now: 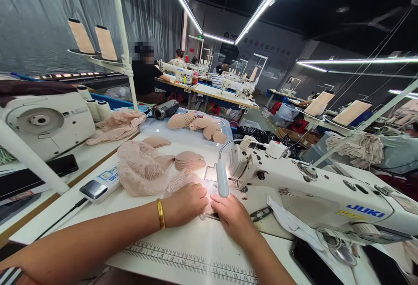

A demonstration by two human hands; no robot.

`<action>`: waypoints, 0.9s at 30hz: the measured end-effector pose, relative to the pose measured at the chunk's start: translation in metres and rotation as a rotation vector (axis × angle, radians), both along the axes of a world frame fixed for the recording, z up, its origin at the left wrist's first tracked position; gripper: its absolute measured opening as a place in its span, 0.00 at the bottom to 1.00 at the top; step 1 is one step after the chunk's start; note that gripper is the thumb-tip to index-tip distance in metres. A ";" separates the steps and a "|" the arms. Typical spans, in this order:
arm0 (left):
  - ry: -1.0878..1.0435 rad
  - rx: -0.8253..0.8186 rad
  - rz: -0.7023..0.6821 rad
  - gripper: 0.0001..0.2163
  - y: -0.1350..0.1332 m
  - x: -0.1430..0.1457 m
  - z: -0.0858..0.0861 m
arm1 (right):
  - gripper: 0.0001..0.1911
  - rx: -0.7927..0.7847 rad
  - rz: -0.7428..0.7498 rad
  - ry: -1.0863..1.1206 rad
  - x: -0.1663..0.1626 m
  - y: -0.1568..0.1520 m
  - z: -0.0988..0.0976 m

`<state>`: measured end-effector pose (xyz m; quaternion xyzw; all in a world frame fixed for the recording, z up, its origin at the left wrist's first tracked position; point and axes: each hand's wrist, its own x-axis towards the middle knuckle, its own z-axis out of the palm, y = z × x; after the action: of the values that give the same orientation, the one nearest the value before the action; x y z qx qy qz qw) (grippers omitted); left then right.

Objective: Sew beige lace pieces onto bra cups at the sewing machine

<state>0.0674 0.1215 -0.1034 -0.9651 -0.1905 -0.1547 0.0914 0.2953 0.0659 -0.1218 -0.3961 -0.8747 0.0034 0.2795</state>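
Observation:
Beige lace fabric point(140, 169) lies bunched on the white sewing table and runs up to the needle area of a white JUKI sewing machine point(294, 189). My left hand point(184, 204), with a gold bangle at its wrist, is closed on the edge of the lace, left of the needle. Close beside it, my right hand point(233, 217) pinches the same lace in front of the machine head. A small lamp point(222, 179) lights this spot and partly covers the needle. Behind the lace rests a stack of beige cup-shaped pads point(190, 161).
Thread snips point(261, 214) and white cloth point(290, 222) lie right of my right hand. A dark phone point(315, 261) rests front right. More pads point(214, 130) sit on a clear plastic lid point(153, 125). A ruler strip point(189, 261) runs along the front. Other people work behind.

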 end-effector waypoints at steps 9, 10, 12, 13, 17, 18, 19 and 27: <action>-0.035 0.012 -0.014 0.07 0.004 0.000 -0.010 | 0.24 -0.045 -0.001 -0.048 0.014 -0.007 -0.002; -0.033 0.020 -0.005 0.06 0.003 0.001 -0.010 | 0.24 -0.052 -0.006 -0.046 0.014 -0.007 -0.002; -0.040 0.022 0.001 0.06 0.002 0.003 -0.010 | 0.23 -0.055 -0.006 -0.039 0.014 -0.006 -0.001; -0.047 0.018 0.001 0.06 0.002 0.003 -0.010 | 0.22 -0.054 -0.004 -0.035 0.014 -0.005 -0.001; -0.080 0.007 -0.008 0.07 0.001 0.006 -0.011 | 0.20 -0.057 -0.011 -0.022 0.015 -0.005 0.000; -0.088 0.006 -0.021 0.07 0.001 0.006 -0.011 | 0.20 -0.063 -0.015 -0.020 0.015 -0.005 0.000; -0.093 0.006 -0.038 0.07 0.002 0.007 -0.011 | 0.19 -0.071 -0.019 -0.018 0.015 -0.005 0.000; -0.090 -0.033 -0.041 0.06 0.003 0.012 -0.014 | 0.18 -0.118 -0.021 0.003 0.015 -0.004 -0.002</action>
<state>0.0791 0.1243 -0.1178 -0.9622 -0.1771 -0.1968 0.0636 0.3099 0.0619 -0.1234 -0.4210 -0.8683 0.0526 0.2570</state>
